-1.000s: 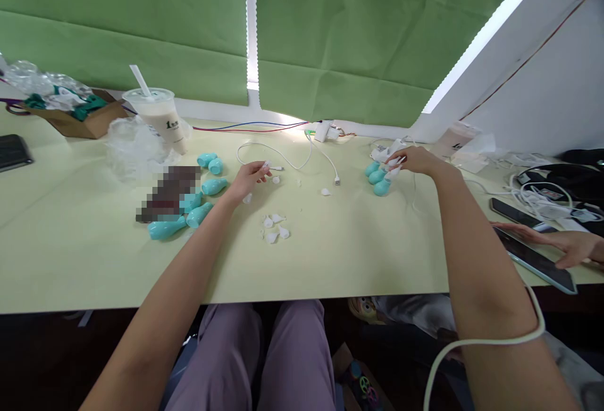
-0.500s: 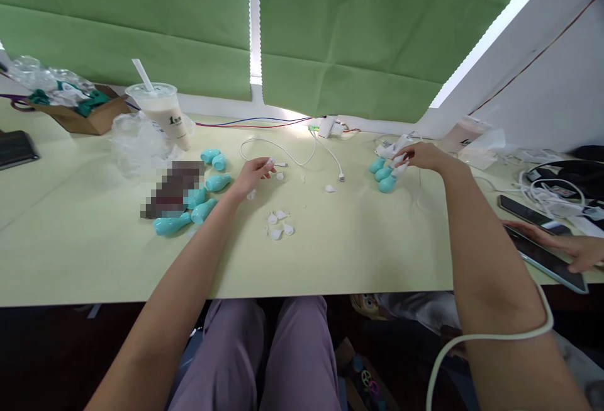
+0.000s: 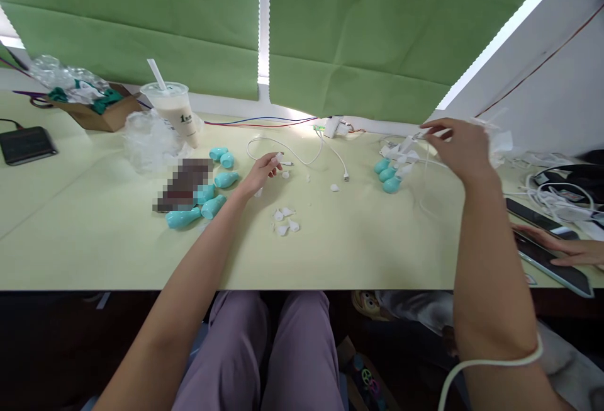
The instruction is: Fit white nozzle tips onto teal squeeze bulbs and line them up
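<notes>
My left hand point(image 3: 265, 173) is raised over the middle of the table, its fingers closed on a small white translucent piece point(image 3: 279, 157). More white pieces point(image 3: 283, 214), petal-shaped or funnel-like, lie below it. To its left are several turquoise bulb-shaped parts point(image 3: 226, 179) with open ends. At the far right, my right hand point(image 3: 458, 145) hovers beside a white cable and power strip point(image 3: 400, 148), fingers bent and tips slightly apart; I see nothing held. Just below and left of it, three turquoise bulbs point(image 3: 387, 175) with whitish tips lie in a row.
A milk-tea cup point(image 3: 177, 118) with a straw stands behind a crumpled plastic bag point(image 3: 147, 146). A cardboard box point(image 3: 101, 116) sits at the back left. USB cables point(image 3: 343, 162) cross the middle. Another person's hand point(image 3: 561, 247) rests on a phone at the right.
My right hand has let go of the nearest bulb's white tip and moved up and right. The left hand stays nearly in place with its piece. The view has shifted slightly.
</notes>
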Tool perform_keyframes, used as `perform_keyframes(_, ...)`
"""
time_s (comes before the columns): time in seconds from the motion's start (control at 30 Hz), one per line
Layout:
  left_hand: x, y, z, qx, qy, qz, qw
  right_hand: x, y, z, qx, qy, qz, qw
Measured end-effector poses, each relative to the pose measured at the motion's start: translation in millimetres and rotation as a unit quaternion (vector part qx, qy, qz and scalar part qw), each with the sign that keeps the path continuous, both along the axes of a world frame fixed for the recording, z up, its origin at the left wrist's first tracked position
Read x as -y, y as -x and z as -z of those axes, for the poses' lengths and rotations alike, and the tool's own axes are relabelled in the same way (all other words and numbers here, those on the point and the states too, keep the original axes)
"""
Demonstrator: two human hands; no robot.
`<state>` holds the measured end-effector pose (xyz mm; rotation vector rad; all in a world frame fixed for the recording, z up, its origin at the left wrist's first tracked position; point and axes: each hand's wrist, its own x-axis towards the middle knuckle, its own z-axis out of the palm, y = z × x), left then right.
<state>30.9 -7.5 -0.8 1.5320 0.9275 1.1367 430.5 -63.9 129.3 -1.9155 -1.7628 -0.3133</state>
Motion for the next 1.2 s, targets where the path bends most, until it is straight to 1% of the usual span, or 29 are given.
perform_keyframes(0.03,0.8,-0.3,-0.5,0.007,0.002,-0.003,1.000,4.6,21.0,5.7,-0.036,0.017,-0.062,0.997)
perform_keyframes(0.07,1.8,-0.5,-1.2,0.011,0.002,-0.005,1.000,7.2,42.2,15.1,-0.055,0.068,-0.121,0.989)
perform_keyframes(0.1,3.0,-0.5,-2.0,0.011,-0.001,-0.007,1.000,7.8,62.2,27.7,-0.052,0.124,-0.164,0.977)
perform_keyframes(0.13,4.3,-0.3,-2.8,0.007,-0.007,-0.008,1.000,6.4,80.0,42.3,-0.038,0.172,-0.189,0.966)
perform_keyframes(0.17,5.8,0.0,-3.7,-0.001,-0.014,-0.009,1.000,3.5,95.0,57.6,-0.023,0.210,-0.193,0.958)
perform_keyframes(0.2,7.1,0.3,-4.7,-0.009,-0.023,-0.010,1.000,-0.7,106.8,72.4,-0.013,0.241,-0.176,0.954)
perform_keyframes(0.27,9.5,0.8,-6.8,-0.031,-0.040,-0.011,0.999,-10.6,121.6,96.2,-0.016,0.268,-0.154,0.951)
perform_keyframes(0.3,10.4,0.9,-8.0,-0.038,-0.048,-0.006,0.998,-15.4,125.7,103.9,-0.041,0.270,-0.163,0.948)
perform_keyframes(0.33,11.2,0.9,-9.2,-0.045,-0.053,0.003,0.998,-19.7,128.9,108.7,-0.077,0.262,-0.182,0.945)
perform_keyframes(0.37,11.8,0.7,-10.3,-0.050,-0.058,0.012,0.997,-23.1,131.8,110.9,-0.121,0.240,-0.201,0.942)
perform_keyframes(0.43,12.9,-0.2,-11.6,-0.057,-0.070,0.023,0.996,-26.9,139.6,110.6,-0.229,0.174,-0.243,0.927)
perform_keyframes(0.5,14.2,-1.6,-11.4,-0.063,-0.080,0.024,0.994,-26.9,151.8,109.0,-0.339,0.110,-0.273,0.894)
perform_keyframes(0.57,16.0,-3.8,-9.4,-0.065,-0.084,0.027,0.994,-24.3,166.7,110.5,-0.415,0.081,-0.296,0.856)
perform_keyframes(0.6,17.0,-5.1,-8.1,-0.063,-0.082,0.030,0.994,-22.3,174.0,112.7,-0.434,0.077,-0.305,0.844)
perform_keyframes(0.63,18.2,-6.7,-6.6,-0.061,-0.079,0.037,0.994,-20.2,180.6,115.4,-0.442,0.075,-0.313,0.837)
perform_keyframes(0.73,21.2,-12.1,-3.4,-0.059,-0.068,0.051,0.995,-14.1,194.0,123.0,-0.445,0.062,-0.328,0.831)
perform_keyframes(0.9,22.9,-17.4,-6.8,-0.049,-0.089,0.059,0.993,-9.5,198.9,123.6,-0.445,0.041,-0.317,0.837)
perform_keyframes(0.97,22.7,-17.2,-10.5,-0.047,-0.096,0.045,0.993,-8.9,198.3,122.1,-0.453,0.027,-0.314,0.834)
perform_keyframes(1.1,23.0,-15.9,-15.9,-0.025,-0.093,-0.015,0.995,-8.6,198.2,121.8,-0.472,0.002,-0.329,0.818)
perform_keyframes(1.13,23.3,-16.0,-16.2,-0.008,-0.094,-0.020,0.995,-8.7,198.6,122.1,-0.473,0.000,-0.334,0.815)
perform_keyframes(1.2,23.9,-16.9,-15.7,0.025,-0.092,-0.001,0.995,-8.6,200.0,122.5,-0.479,-0.001,-0.336,0.811)
